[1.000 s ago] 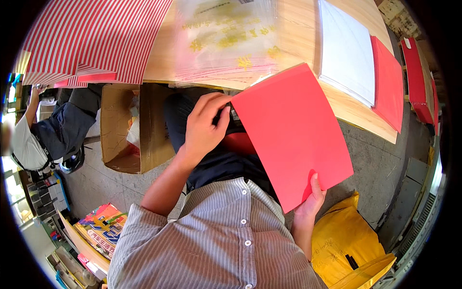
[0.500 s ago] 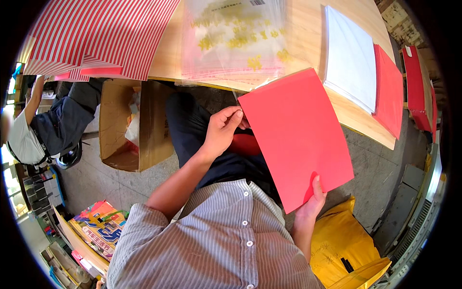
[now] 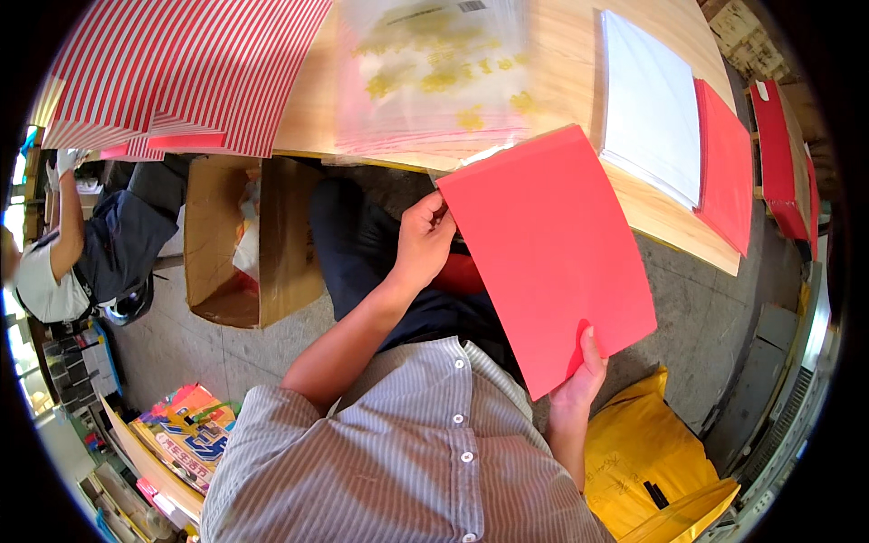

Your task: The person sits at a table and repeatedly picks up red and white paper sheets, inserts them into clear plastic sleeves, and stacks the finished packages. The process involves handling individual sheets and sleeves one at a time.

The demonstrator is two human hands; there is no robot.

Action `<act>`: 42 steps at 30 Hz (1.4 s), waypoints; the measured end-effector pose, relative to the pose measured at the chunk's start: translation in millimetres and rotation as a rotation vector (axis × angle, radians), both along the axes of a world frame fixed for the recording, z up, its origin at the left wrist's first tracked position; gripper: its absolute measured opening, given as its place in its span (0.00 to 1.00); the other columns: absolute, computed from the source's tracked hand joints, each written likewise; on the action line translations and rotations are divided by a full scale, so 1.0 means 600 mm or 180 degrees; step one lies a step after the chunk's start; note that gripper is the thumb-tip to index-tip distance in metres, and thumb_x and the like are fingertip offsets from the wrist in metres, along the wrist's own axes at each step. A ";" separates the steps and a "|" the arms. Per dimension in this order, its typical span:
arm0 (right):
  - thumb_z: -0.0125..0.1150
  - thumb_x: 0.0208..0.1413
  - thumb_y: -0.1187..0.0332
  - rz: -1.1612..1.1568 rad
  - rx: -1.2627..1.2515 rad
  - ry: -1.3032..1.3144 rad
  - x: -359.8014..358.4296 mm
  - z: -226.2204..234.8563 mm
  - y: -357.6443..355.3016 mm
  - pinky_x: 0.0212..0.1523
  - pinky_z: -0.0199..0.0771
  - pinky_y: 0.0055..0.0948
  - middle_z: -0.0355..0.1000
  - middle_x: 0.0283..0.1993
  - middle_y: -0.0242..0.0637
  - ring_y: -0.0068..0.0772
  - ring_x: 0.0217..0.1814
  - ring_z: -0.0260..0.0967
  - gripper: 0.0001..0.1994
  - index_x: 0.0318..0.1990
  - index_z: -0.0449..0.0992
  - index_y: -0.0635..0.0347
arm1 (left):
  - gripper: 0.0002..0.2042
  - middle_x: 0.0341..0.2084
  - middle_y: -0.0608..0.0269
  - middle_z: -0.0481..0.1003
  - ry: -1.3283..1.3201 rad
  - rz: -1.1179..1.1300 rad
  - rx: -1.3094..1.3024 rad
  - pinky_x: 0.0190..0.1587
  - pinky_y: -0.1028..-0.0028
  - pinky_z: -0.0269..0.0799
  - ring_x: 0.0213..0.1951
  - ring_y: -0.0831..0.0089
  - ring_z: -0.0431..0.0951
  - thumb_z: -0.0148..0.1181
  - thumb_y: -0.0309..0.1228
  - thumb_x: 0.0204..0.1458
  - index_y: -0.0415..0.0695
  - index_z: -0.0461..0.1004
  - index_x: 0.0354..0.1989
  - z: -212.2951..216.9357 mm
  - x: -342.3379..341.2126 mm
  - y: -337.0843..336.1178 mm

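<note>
A rectangular sheaf of red sheets [image 3: 552, 262] is held at a tilt over my lap, its far end overlapping the table's near edge. My right hand [image 3: 579, 376] grips its near end, thumb on top and fingers underneath. At the upper left edge, my left hand [image 3: 425, 240] is closed with its fingers curled round the side; the fingertips are partly hidden. Shiny clear film shows along the sheaf's far edge. Just beyond lie flat clear plastic bags [image 3: 434, 109] with yellow print.
On the wooden table [image 3: 303, 122] are red-and-white striped sheets [image 3: 190, 72], a white stack [image 3: 650, 118] and a red stack [image 3: 724, 167]. An open cardboard box [image 3: 294, 244] stands below. A yellow bag [image 3: 643, 452] lies at lower right. Another person [image 3: 109, 235] sits at far left.
My left hand has shifted slightly and turned, its pinch at the edge becoming a curl round it. The red sheaf has moved a little left. The other person's arm has moved.
</note>
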State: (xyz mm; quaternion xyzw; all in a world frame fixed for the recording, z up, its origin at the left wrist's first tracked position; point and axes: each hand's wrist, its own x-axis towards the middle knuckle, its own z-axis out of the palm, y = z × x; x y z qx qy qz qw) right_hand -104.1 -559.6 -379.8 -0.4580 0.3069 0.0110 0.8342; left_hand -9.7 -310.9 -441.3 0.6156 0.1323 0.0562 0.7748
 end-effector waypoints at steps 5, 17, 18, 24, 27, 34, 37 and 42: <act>0.57 0.62 0.68 -0.0029 0.0026 0.0024 0.007 0.012 0.012 0.55 0.75 0.39 0.71 0.56 0.41 0.39 0.57 0.71 0.21 0.61 0.66 0.62 | 0.08 0.35 0.69 0.79 -0.0015 -0.0224 0.0429 0.39 0.80 0.72 0.35 0.85 0.75 0.54 0.21 0.62 0.35 0.76 0.47 -0.007 -0.014 -0.002; 0.62 0.59 0.71 -0.0067 0.0383 0.0008 0.008 0.025 0.023 0.54 0.76 0.39 0.71 0.56 0.41 0.38 0.56 0.72 0.21 0.59 0.67 0.62 | 0.13 0.44 0.59 0.76 -0.0241 -0.0044 0.0587 0.45 0.73 0.76 0.45 0.73 0.77 0.56 0.23 0.60 0.35 0.70 0.52 -0.030 0.001 -0.045; 0.63 0.58 0.71 -0.0066 0.0396 -0.0008 0.007 0.027 0.024 0.54 0.76 0.39 0.71 0.56 0.41 0.38 0.56 0.72 0.21 0.59 0.67 0.62 | 0.13 0.46 0.57 0.76 -0.0332 -0.0141 0.1087 0.46 0.71 0.76 0.46 0.71 0.77 0.56 0.25 0.60 0.35 0.70 0.53 -0.037 0.007 -0.047; 0.62 0.58 0.73 0.0106 0.0390 0.0131 0.000 0.050 0.030 0.55 0.75 0.40 0.71 0.56 0.41 0.39 0.56 0.72 0.21 0.59 0.67 0.61 | 0.13 0.46 0.57 0.76 -0.0634 -0.0350 0.1911 0.46 0.71 0.76 0.46 0.70 0.77 0.56 0.25 0.61 0.35 0.70 0.53 -0.054 0.028 -0.086; 0.61 0.58 0.74 0.0094 0.0466 0.0212 -0.003 0.049 0.027 0.55 0.76 0.40 0.71 0.56 0.41 0.38 0.56 0.72 0.21 0.59 0.67 0.61 | 0.14 0.46 0.56 0.76 -0.0554 -0.0410 0.1757 0.46 0.71 0.76 0.46 0.70 0.77 0.56 0.25 0.61 0.35 0.70 0.53 -0.056 0.031 -0.095; 0.61 0.58 0.74 0.0103 0.0571 0.0159 0.003 0.046 0.020 0.53 0.77 0.40 0.71 0.56 0.42 0.39 0.55 0.73 0.20 0.58 0.67 0.62 | 0.14 0.46 0.56 0.76 -0.0237 -0.0515 0.0999 0.46 0.71 0.76 0.46 0.70 0.77 0.56 0.26 0.61 0.35 0.70 0.53 -0.056 0.026 -0.100; 0.61 0.58 0.74 0.0180 0.0584 0.0189 -0.002 0.046 0.019 0.54 0.77 0.40 0.71 0.56 0.41 0.38 0.55 0.73 0.20 0.58 0.68 0.61 | 0.14 0.47 0.56 0.76 -0.0035 -0.0549 0.0493 0.46 0.71 0.76 0.47 0.69 0.77 0.56 0.26 0.61 0.35 0.70 0.53 -0.058 0.017 -0.106; 0.60 0.59 0.74 0.0338 0.0711 0.0100 -0.013 0.055 0.024 0.54 0.76 0.39 0.72 0.55 0.41 0.38 0.55 0.73 0.20 0.59 0.68 0.61 | 0.14 0.47 0.56 0.75 0.0394 -0.0646 -0.0709 0.46 0.70 0.77 0.47 0.69 0.77 0.56 0.26 0.61 0.35 0.70 0.53 -0.062 -0.006 -0.103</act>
